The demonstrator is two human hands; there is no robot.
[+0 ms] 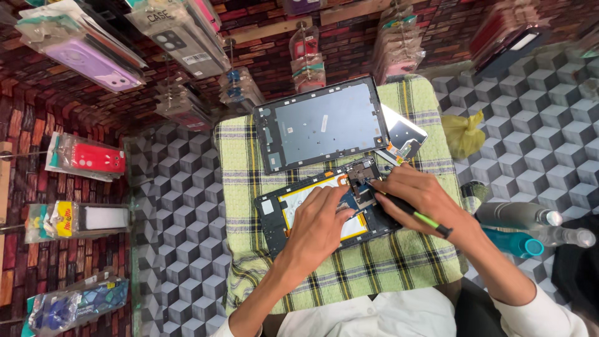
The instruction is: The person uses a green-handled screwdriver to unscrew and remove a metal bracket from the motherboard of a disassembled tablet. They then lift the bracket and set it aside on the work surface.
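Observation:
An opened tablet body (pixel 284 215) with a white and yellow battery lies on a green checked cloth (pixel 374 262). My left hand (pixel 318 228) rests flat on the battery area, fingers spread over it. My right hand (pixel 418 196) holds a thin black tool with a green band (pixel 415 215), its tip at the tablet's upper right corner by the circuit board (pixel 362 178). A second grey tablet shell (pixel 321 125) lies beyond, and a small silver plate (pixel 402 137) lies to its right.
Packaged phone cases (pixel 93 43) hang on the brick-pattern wall at left and top. Three bottles (pixel 530 228) lie on the cube-pattern floor at right. A yellow plastic bag (pixel 465 134) sits past the cloth's right edge.

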